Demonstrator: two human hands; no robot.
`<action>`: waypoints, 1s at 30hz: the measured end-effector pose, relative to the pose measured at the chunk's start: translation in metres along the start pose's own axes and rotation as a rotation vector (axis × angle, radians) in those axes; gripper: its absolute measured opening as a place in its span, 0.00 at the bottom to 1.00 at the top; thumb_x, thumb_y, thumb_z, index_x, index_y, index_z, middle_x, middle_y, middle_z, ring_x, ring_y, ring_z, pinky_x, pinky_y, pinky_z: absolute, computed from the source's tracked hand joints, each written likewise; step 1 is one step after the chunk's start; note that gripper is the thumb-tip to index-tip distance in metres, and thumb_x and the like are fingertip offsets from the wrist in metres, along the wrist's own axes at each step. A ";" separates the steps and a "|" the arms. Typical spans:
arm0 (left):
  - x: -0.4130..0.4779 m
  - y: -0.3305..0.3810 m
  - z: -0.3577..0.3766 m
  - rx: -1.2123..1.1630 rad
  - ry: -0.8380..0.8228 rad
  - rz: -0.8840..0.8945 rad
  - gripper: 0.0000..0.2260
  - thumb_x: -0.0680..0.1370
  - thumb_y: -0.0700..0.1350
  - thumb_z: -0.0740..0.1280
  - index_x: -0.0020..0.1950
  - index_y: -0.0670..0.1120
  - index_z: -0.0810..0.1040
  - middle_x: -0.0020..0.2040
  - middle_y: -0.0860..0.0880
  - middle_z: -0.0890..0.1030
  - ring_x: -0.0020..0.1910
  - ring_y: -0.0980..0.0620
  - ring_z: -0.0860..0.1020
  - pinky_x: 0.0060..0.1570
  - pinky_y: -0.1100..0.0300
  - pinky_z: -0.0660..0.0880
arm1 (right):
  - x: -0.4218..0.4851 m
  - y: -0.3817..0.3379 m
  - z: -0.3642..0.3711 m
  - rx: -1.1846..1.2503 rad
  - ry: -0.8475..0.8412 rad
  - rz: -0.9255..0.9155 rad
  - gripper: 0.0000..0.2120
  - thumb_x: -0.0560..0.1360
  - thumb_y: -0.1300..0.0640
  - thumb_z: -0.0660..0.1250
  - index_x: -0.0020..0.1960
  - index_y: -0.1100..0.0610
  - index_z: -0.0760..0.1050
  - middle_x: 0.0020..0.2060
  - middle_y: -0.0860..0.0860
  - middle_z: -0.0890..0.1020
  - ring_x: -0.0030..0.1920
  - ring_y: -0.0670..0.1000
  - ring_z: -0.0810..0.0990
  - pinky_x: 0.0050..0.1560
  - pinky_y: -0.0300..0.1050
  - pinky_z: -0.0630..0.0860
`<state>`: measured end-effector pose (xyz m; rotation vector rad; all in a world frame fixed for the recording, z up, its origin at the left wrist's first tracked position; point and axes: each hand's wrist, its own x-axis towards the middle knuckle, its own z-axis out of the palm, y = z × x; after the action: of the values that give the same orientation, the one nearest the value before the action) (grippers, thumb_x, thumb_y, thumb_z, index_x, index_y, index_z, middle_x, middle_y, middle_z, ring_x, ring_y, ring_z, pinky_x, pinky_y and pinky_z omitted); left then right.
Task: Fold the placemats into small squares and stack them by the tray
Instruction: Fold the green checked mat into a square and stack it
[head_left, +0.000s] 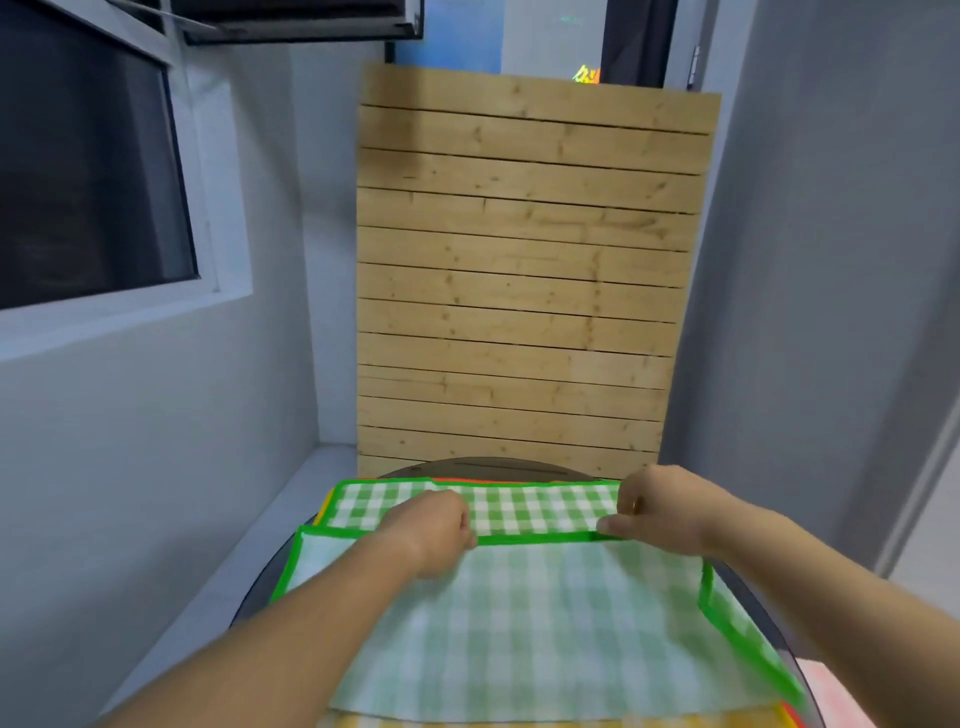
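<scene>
Head view: green placemat (519, 623) lies with its long axis left-to-right, its near edge folded toward the wooden panel (524, 270). Left hand (441, 530) and right hand (655, 512), held apart, pinch that edge.

A slatted wooden panel (524, 270) stands right of a window (88, 171).

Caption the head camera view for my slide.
Mid-fold: left hand and right hand pinch a green checked placemat.
</scene>
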<state>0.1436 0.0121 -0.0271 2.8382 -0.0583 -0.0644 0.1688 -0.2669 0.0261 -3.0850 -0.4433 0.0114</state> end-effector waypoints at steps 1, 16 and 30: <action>0.004 -0.005 0.007 -0.014 -0.004 -0.009 0.13 0.80 0.52 0.66 0.38 0.48 0.71 0.50 0.47 0.82 0.51 0.44 0.80 0.48 0.55 0.75 | 0.005 0.002 -0.001 0.106 -0.033 0.011 0.17 0.69 0.33 0.69 0.39 0.47 0.76 0.41 0.44 0.79 0.46 0.49 0.79 0.46 0.44 0.76; 0.020 -0.020 0.040 0.035 0.075 -0.118 0.09 0.83 0.52 0.58 0.46 0.51 0.70 0.54 0.47 0.81 0.54 0.43 0.78 0.49 0.53 0.69 | -0.067 0.031 0.069 0.887 0.198 0.126 0.39 0.60 0.16 0.51 0.56 0.41 0.77 0.49 0.39 0.82 0.54 0.38 0.78 0.54 0.42 0.73; 0.022 -0.017 0.067 0.096 0.161 -0.128 0.08 0.85 0.50 0.56 0.57 0.50 0.74 0.56 0.48 0.77 0.58 0.45 0.74 0.61 0.48 0.68 | -0.060 0.045 0.125 0.420 0.303 0.123 0.14 0.81 0.48 0.59 0.37 0.47 0.71 0.35 0.45 0.77 0.43 0.47 0.75 0.42 0.49 0.72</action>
<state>0.1629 0.0072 -0.0966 2.9289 0.1591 0.1438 0.1221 -0.3237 -0.0994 -2.6339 -0.2035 -0.3136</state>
